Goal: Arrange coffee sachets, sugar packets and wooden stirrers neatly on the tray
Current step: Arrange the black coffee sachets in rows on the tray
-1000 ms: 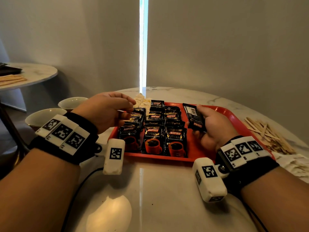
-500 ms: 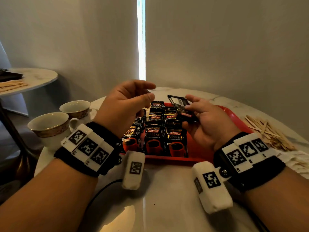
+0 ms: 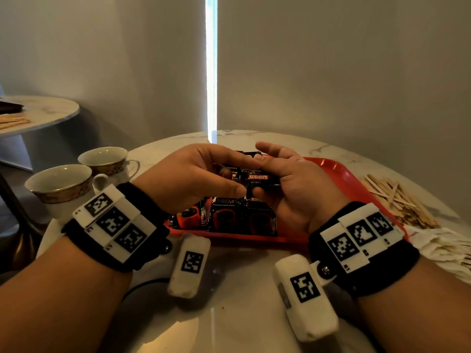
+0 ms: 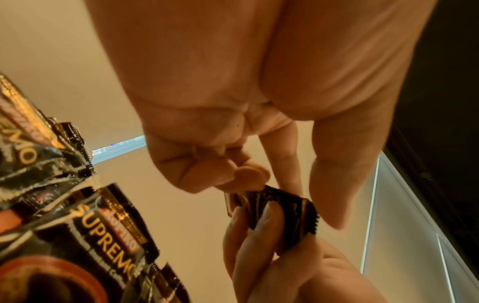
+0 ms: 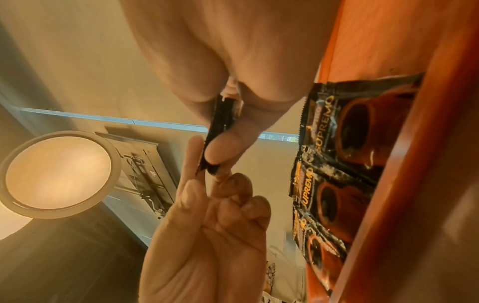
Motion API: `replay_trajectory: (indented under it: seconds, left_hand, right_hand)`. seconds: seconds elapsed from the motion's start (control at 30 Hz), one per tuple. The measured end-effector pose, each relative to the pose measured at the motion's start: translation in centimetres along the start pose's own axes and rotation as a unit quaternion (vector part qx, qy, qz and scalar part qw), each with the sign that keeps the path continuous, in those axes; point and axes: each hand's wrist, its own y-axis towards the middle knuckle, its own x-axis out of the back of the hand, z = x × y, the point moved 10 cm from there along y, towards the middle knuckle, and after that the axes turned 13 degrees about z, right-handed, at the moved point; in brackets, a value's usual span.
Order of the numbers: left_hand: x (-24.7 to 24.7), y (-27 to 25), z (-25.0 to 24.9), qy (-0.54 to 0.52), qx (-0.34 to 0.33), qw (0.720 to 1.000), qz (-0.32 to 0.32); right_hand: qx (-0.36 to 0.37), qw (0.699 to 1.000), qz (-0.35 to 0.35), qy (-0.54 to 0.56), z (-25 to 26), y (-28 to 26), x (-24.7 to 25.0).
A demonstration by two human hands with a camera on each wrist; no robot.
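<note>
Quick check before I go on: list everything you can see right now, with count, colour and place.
Tray: one, red, middle of the table.
Sachets on tray: black with red cups, in rows at the tray's left; count partly hidden by the hands.
Held sachet: one, black, above the tray between both hands.
Stirrers: a loose pile, pale wood, on the table right of the tray.
Packets: a white heap, near right of the tray; count unclear.
Cups: two, white with gold bands, left of the tray.
Table: one, white marble.
Side table: one, far left.
Left hand: pinches the held sachet.
Right hand: grips the same sachet.
</note>
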Motion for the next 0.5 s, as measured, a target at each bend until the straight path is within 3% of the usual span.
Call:
replay_trajectory:
  seconds: [0.5]
  left_hand:
    - [1.2, -0.7, -1.2, 0.018, -0.015, 0.994, -0.102]
  right_hand:
    - [-0.034, 0.998, 0.028, 0.047, -1.1, 0.4, -0.7]
